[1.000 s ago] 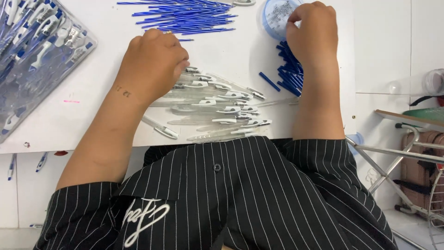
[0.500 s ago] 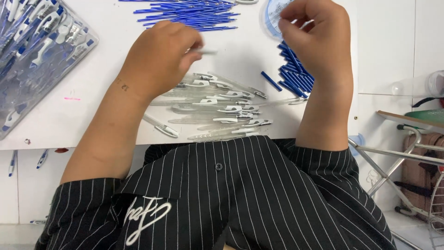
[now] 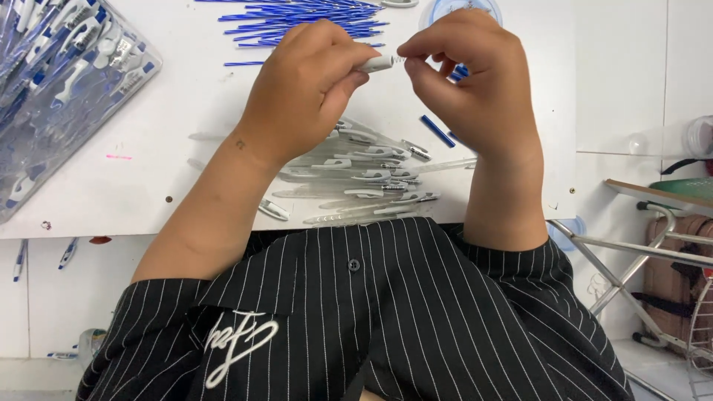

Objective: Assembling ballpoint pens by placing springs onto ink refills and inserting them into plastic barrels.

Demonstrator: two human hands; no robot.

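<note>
My left hand (image 3: 308, 85) is closed around a clear pen barrel (image 3: 377, 64) whose end pokes out to the right. My right hand (image 3: 475, 74) pinches a small metal spring (image 3: 397, 56) right at that barrel's open end. Both hands hover above the white table (image 3: 171, 171). Below them lies a pile of clear pen barrels with clips (image 3: 368, 174). A heap of blue ink refills (image 3: 297, 18) lies behind the hands, and a few loose blue refills (image 3: 437, 130) show under my right wrist.
A clear plastic bag of assembled blue-and-white pens (image 3: 63, 82) sits at the table's left. A round blue-rimmed container (image 3: 445, 9) is partly hidden behind my right hand. A metal-framed rack (image 3: 646, 245) stands to the right. Several pens lie on the floor (image 3: 44, 256).
Both hands lifted off the table and came together. My left hand picked a barrel from the pile; my right hand left the blue refills and now holds a spring at the barrel's end.
</note>
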